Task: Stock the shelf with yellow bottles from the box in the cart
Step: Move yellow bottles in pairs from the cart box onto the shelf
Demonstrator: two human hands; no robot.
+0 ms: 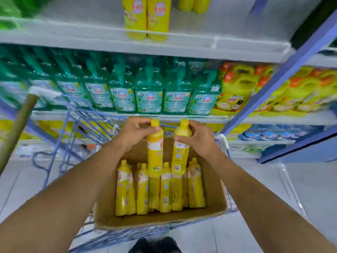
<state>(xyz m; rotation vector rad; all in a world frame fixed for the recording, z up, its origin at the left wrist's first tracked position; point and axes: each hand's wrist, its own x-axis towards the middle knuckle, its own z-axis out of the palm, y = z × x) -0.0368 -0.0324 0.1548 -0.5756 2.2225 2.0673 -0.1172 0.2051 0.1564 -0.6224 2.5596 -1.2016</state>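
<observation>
— So, what do the hands have?

— Each grips one tall yellow plastic bottle by the neck. The left hand (135,132) is wrapped around the shoulder of the left yellow bottle (155,154), fingers curled just under its cap. The right hand (197,138) is clasped the same way on the right yellow bottle (180,152). Both bottles hang upright, side by side, their bases level with the tops of the ones below.

— And where are the rest?

— Standing upright in a row inside the open brown cardboard box (215,189), the remaining yellow bottles (164,189) fill its far part. The box sits in the blue wire cart (76,136).

— The shelf?

— Straight ahead, the white metal shelf (182,46) holds two yellow bottles already on the shelf (146,17) near its front edge, with more behind to the right. One tier down stands a row of green pump bottles (149,92), and beside them some yellow jugs with orange caps (235,88).
</observation>
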